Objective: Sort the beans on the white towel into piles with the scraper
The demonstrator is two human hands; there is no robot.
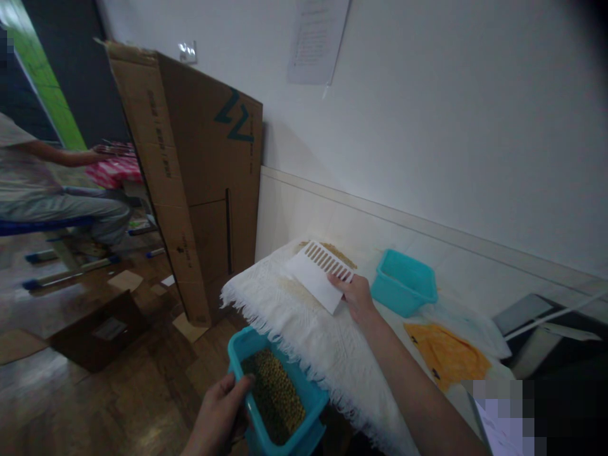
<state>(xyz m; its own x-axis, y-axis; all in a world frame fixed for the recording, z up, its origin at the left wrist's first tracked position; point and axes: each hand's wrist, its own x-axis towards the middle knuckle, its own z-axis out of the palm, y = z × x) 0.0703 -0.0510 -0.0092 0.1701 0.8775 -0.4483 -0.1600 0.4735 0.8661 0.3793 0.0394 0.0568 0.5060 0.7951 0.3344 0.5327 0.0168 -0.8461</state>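
Left hand [225, 408]: gripped the near tub by its side rim, thumb over the edge; the other fingers mostly hidden.
Near tub [251, 340]: teal, rectangular, slightly tilted in view, at the fringed edge of the cloth; a further rim showed under it, perhaps a nested tub.
Grains [282, 383]: inside the near tub; small, round, yellow on one side, dark green on the other.
Cloth [266, 285]: white, textured, fringed, draped over a table.
Right hand [354, 294]: pinched the scoop by its slotted end, fingers closed on it.
Scoop [311, 278]: over the cloth; white, flat, a row of long slots along its far side, a plain blade nearer.
Tan spill [304, 292]: fine, scattered on the cloth beside the scoop, more beyond it.
Step in hand: apparently working the spill with the scoop.
Next move: would call for a low, level blade and a steady near tub.
Orange cloth [446, 354]: crumpled, right of the right forearm.
Far tub [401, 297]: teal, by the wall.
Box [213, 158]: tall, brown cardboard, upright.
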